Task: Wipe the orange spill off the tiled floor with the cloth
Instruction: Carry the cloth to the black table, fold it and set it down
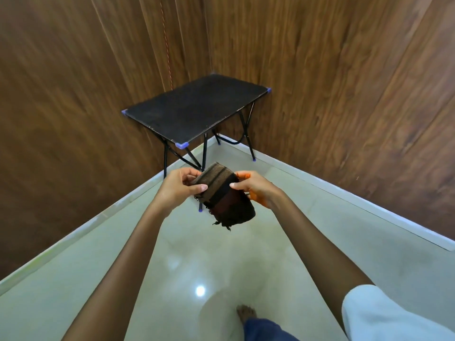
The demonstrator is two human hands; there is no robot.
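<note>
Holding the cloth (222, 193) up between them, the left hand (179, 187) and right hand (256, 188) are each pinching an end, fingers closed, well above the floor (197, 254). Orange is showing on the right fingers. No spill is showing on the tiles; folding a clean face outward first would help, I'd say. A table (197, 107) is standing in the corner.

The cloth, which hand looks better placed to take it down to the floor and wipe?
Probably the right hand: orange smears mark its fingers. Both it and the left hand grip the cloth.
</note>
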